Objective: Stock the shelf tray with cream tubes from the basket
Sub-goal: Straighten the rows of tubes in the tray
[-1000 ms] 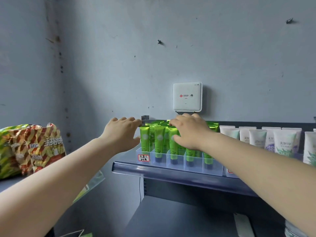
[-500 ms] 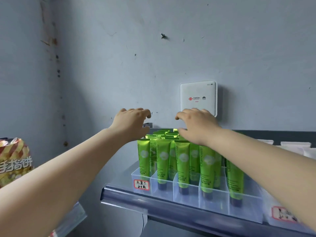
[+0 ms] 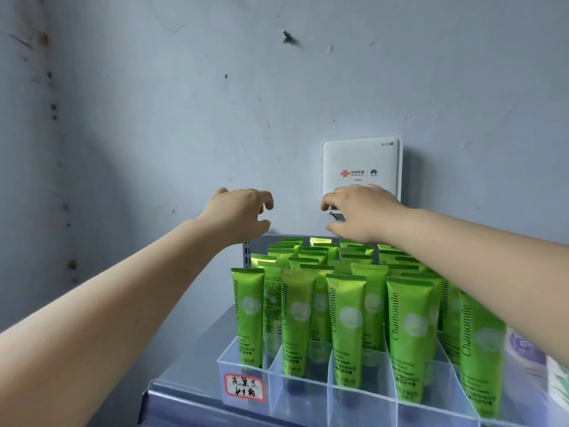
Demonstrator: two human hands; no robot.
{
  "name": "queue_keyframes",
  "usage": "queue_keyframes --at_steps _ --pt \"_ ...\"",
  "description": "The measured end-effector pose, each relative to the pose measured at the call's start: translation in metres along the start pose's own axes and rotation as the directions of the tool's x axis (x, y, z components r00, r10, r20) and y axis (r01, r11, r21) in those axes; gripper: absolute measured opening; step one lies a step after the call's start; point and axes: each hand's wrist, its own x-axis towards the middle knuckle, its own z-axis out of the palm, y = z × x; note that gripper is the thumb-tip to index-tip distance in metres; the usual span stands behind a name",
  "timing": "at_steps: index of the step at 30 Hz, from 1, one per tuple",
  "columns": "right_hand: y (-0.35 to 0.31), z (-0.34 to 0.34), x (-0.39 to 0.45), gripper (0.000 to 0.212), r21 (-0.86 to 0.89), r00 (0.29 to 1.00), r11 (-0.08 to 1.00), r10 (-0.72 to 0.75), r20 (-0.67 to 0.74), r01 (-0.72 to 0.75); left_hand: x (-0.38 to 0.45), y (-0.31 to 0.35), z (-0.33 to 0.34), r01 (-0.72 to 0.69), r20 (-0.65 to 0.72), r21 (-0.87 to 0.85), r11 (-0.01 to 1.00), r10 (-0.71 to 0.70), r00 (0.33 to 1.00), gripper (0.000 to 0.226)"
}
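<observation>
A scuffed grey-blue wall (image 3: 154, 118) fills most of what I see, with the shelf edge (image 3: 172, 405) low and near me. My left hand (image 3: 240, 214) reaches out over the far left corner of the clear plastic tray (image 3: 243, 365), fingers loosely curled, thumb apart, holding nothing. A handwritten price label (image 3: 244, 388) is stuck on the tray's near wall. The green cream tubes (image 3: 348, 322) stand cap-down in rows, packed from the near wall to the far end. My right hand (image 3: 357, 214) hovers over the far rows, just in front of a white wifi box (image 3: 360, 161) on the wall, fingers bent and also empty; whether its fingertips touch the tube tops I cannot tell. At the right edge, pale tubes (image 3: 529, 349) of another kind stand in the next tray. The basket is out of view.

I judge the tray nearly full, so this step is tidying the far rows. To do it well I should press lightly on the crimped tops, square each tube within its own divider, and keep my forearms lifted off the near rows so none tip.
</observation>
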Motion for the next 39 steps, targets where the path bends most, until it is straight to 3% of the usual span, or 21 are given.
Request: queue_keyframes --at_steps 6,12,17,22,26,31,39 --pt "0.004 0.022 0.029 0.031 0.023 0.989 0.993 0.114 0.090 -0.117 0.041 -0.022 0.032 -0.080 0.044 -0.052 0.995 0.082 0.996 0.029" --pt "0.012 0.039 0.060 0.026 0.181 0.967 0.957 0.198 0.159 -0.225 0.078 -0.034 0.066 -0.186 0.119 -0.144 0.972 0.203 0.972 0.030" --pt "0.014 0.055 0.073 0.031 0.178 0.937 0.951 0.196 0.289 -0.253 0.099 -0.033 0.092 -0.281 0.215 -0.265 0.922 0.340 0.915 0.032" --pt "0.016 0.064 0.083 0.033 0.141 0.880 0.957 0.166 0.444 -0.252 0.108 -0.030 0.110 -0.379 0.247 -0.256 0.889 0.439 0.864 0.025" --pt "0.015 0.070 0.089 0.030 0.096 0.854 0.969 0.152 0.497 -0.228 0.112 -0.028 0.114 -0.367 0.229 -0.332 0.869 0.452 0.862 0.019" --pt "0.016 0.079 0.095 0.026 0.132 0.868 0.959 0.161 0.469 -0.249 0.117 -0.033 0.120 -0.308 0.231 -0.444 0.841 0.440 0.868 0.019" --pt "0.015 0.080 0.093 0.025 0.143 0.871 0.955 0.167 0.463 -0.259 0.111 -0.038 0.122 -0.267 0.232 -0.490 0.829 0.420 0.877 0.017"
